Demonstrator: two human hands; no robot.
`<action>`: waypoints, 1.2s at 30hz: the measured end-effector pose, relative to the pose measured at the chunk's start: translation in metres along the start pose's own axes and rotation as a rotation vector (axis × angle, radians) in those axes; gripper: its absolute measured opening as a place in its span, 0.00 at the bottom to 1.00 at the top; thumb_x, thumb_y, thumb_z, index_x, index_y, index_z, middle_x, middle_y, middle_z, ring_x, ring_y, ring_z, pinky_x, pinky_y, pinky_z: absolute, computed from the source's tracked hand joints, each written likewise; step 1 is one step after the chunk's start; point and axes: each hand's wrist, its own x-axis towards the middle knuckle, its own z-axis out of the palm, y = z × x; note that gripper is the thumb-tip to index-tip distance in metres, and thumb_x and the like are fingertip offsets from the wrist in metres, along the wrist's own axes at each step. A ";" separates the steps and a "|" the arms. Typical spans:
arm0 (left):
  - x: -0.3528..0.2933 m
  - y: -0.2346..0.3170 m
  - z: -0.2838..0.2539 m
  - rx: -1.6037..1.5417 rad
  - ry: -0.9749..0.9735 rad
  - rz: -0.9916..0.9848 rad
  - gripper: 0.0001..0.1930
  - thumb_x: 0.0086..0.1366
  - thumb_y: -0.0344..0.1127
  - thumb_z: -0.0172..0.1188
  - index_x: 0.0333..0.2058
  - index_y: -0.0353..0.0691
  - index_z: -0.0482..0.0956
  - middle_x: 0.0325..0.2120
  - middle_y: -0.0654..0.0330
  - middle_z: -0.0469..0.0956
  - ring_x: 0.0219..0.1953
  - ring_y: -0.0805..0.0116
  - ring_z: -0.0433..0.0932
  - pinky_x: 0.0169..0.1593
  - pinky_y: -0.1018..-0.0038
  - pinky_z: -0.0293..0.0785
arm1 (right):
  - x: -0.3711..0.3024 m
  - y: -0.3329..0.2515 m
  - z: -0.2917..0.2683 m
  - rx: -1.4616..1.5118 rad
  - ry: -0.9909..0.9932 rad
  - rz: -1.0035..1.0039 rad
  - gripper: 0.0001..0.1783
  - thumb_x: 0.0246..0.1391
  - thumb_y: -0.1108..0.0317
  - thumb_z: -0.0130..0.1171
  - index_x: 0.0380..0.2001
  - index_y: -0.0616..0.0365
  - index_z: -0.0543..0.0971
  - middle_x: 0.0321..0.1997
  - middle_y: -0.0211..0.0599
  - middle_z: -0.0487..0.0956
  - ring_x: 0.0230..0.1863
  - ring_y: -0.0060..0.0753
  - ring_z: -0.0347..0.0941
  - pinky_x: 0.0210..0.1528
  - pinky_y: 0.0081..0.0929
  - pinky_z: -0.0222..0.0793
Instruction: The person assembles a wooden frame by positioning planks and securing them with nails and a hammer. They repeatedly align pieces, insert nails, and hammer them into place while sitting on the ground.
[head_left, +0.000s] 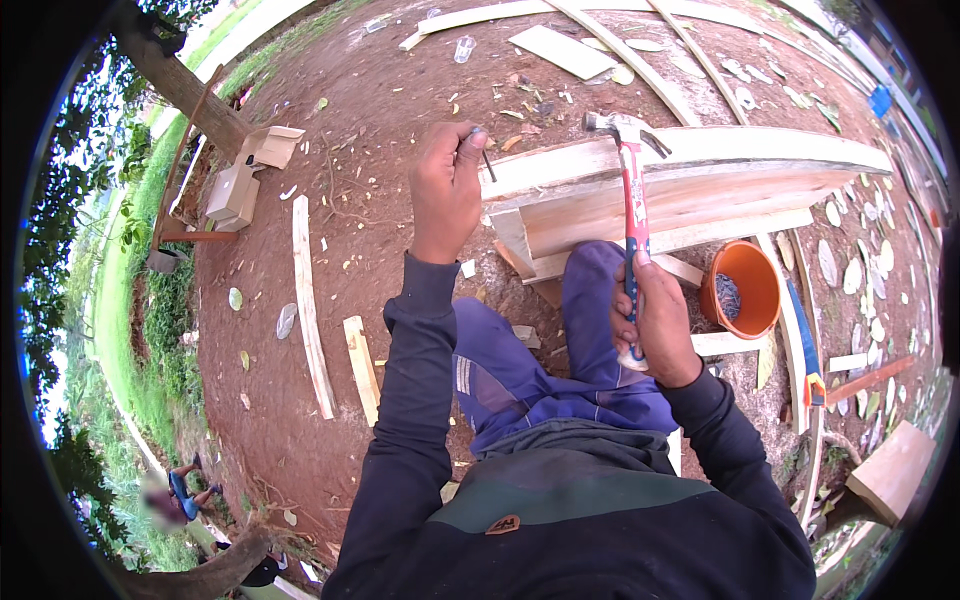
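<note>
My right hand [655,315] grips a claw hammer [634,190] by its red and blue handle, head up and away from me. Pinched between thumb and fingers of my left hand [447,190] is a dark nail [489,166], pointing down near the left end of a wooden board assembly [650,200]. Whether the nail's tip touches the wood I cannot tell. The long, pale boards lie across in front of my knees, and the hammer head is over their upper board. An orange bucket [762,300] with nails [728,296] inside stands right of my right hand.
A handsaw [808,350] with an orange handle lies at the right. Loose wooden strips [312,310] are on the dirt ground at the left, with more planks [563,50] at the far side. Cardboard boxes [233,195] sit by a tree trunk [190,85]. A wood block [893,470] is at the lower right.
</note>
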 end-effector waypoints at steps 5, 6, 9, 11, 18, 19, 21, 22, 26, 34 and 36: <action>-0.004 -0.004 0.000 -0.020 0.045 -0.063 0.11 0.75 0.36 0.59 0.38 0.31 0.80 0.30 0.52 0.80 0.33 0.59 0.78 0.40 0.65 0.73 | 0.005 0.023 0.018 -0.175 -0.232 0.087 0.18 0.78 0.53 0.43 0.38 0.56 0.68 0.25 0.28 0.68 0.16 0.19 0.63 0.16 0.23 0.64; -0.005 -0.004 -0.002 -0.010 0.035 -0.055 0.11 0.75 0.36 0.60 0.38 0.31 0.80 0.30 0.51 0.80 0.33 0.59 0.79 0.40 0.65 0.73 | 0.008 0.022 0.017 -0.161 -0.216 0.058 0.18 0.77 0.52 0.44 0.39 0.56 0.69 0.25 0.28 0.67 0.16 0.19 0.62 0.16 0.23 0.64; -0.008 -0.002 -0.009 0.003 -0.007 -0.061 0.11 0.75 0.36 0.59 0.40 0.31 0.80 0.32 0.52 0.81 0.33 0.63 0.79 0.39 0.67 0.74 | 0.013 0.017 0.008 -0.134 -0.103 -0.036 0.19 0.77 0.50 0.45 0.42 0.55 0.70 0.25 0.27 0.67 0.16 0.18 0.62 0.16 0.22 0.62; -0.009 0.000 -0.011 -0.042 -0.040 -0.099 0.11 0.76 0.36 0.59 0.42 0.32 0.80 0.33 0.52 0.83 0.33 0.66 0.80 0.39 0.70 0.74 | 0.016 0.014 0.002 -0.119 -0.085 -0.145 0.19 0.77 0.49 0.45 0.42 0.55 0.70 0.25 0.27 0.67 0.16 0.18 0.62 0.16 0.21 0.62; -0.027 0.007 0.011 -0.383 0.030 -0.235 0.13 0.79 0.36 0.54 0.48 0.31 0.81 0.32 0.59 0.84 0.35 0.72 0.81 0.43 0.73 0.78 | 0.018 0.010 -0.022 -0.353 -0.037 -0.086 0.19 0.77 0.52 0.45 0.42 0.57 0.71 0.24 0.26 0.68 0.16 0.17 0.63 0.16 0.20 0.61; -0.029 0.007 0.013 -0.354 0.041 -0.250 0.13 0.79 0.36 0.54 0.48 0.31 0.82 0.31 0.60 0.84 0.35 0.72 0.81 0.43 0.73 0.78 | 0.018 0.010 -0.025 -0.370 -0.046 -0.085 0.18 0.77 0.52 0.45 0.42 0.58 0.71 0.24 0.27 0.67 0.16 0.17 0.63 0.16 0.20 0.61; -0.029 0.006 0.016 -0.314 0.009 -0.233 0.13 0.79 0.35 0.54 0.48 0.31 0.82 0.30 0.60 0.83 0.34 0.73 0.81 0.42 0.73 0.78 | 0.019 0.012 -0.029 -0.434 -0.052 -0.130 0.18 0.77 0.53 0.45 0.41 0.58 0.71 0.23 0.27 0.67 0.16 0.17 0.63 0.16 0.21 0.61; -0.028 0.006 0.016 -0.286 -0.023 -0.239 0.12 0.79 0.34 0.54 0.47 0.31 0.82 0.30 0.61 0.82 0.34 0.73 0.80 0.42 0.74 0.78 | 0.020 0.012 -0.031 -0.450 -0.066 -0.140 0.18 0.77 0.54 0.45 0.41 0.58 0.71 0.23 0.27 0.67 0.16 0.17 0.62 0.16 0.21 0.61; -0.021 0.003 0.012 -0.252 -0.114 -0.175 0.11 0.78 0.34 0.55 0.45 0.32 0.81 0.27 0.62 0.80 0.31 0.75 0.79 0.38 0.75 0.77 | 0.024 0.018 -0.037 -0.487 -0.036 -0.145 0.17 0.77 0.55 0.46 0.40 0.59 0.71 0.22 0.27 0.67 0.15 0.16 0.62 0.17 0.21 0.61; -0.025 -0.006 0.018 -0.207 -0.086 -0.133 0.10 0.78 0.33 0.54 0.44 0.33 0.80 0.25 0.61 0.81 0.29 0.75 0.81 0.34 0.76 0.78 | 0.033 -0.006 -0.042 -0.819 -0.064 -0.263 0.18 0.74 0.56 0.53 0.36 0.62 0.71 0.18 0.40 0.74 0.16 0.35 0.75 0.22 0.36 0.67; -0.028 -0.010 0.023 -0.258 -0.070 -0.133 0.11 0.80 0.34 0.52 0.45 0.32 0.78 0.28 0.62 0.80 0.32 0.73 0.80 0.40 0.74 0.79 | 0.030 -0.036 -0.039 -1.018 -0.076 -0.528 0.17 0.73 0.58 0.54 0.36 0.62 0.72 0.21 0.50 0.74 0.23 0.53 0.75 0.27 0.44 0.66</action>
